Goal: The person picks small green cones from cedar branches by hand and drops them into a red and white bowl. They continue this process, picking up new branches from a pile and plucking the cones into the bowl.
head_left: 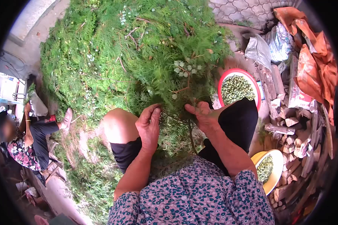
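Note:
A leafy evergreen branch (176,122) with flat, scaly green sprays lies between my hands, above my lap. My right hand (204,116) is closed round part of it, with thumb and fingers pressed together. On the other side, my left hand (149,125) is curled in a pinch at the edge of the foliage; what its fingertips hold is hidden. Just beyond both hands, a cluster of pale green cones (186,69) shows on a reddish twig, and the sprays around it look blurred.
A large heap of cut evergreen branches (97,48) spreads ahead. To the right stand a red-rimmed basin (220,84) and a yellow basin (277,165), both holding green cones. Stacked firewood (289,142) and orange sacking (319,63) lie beyond. Another person (35,131) sits at left.

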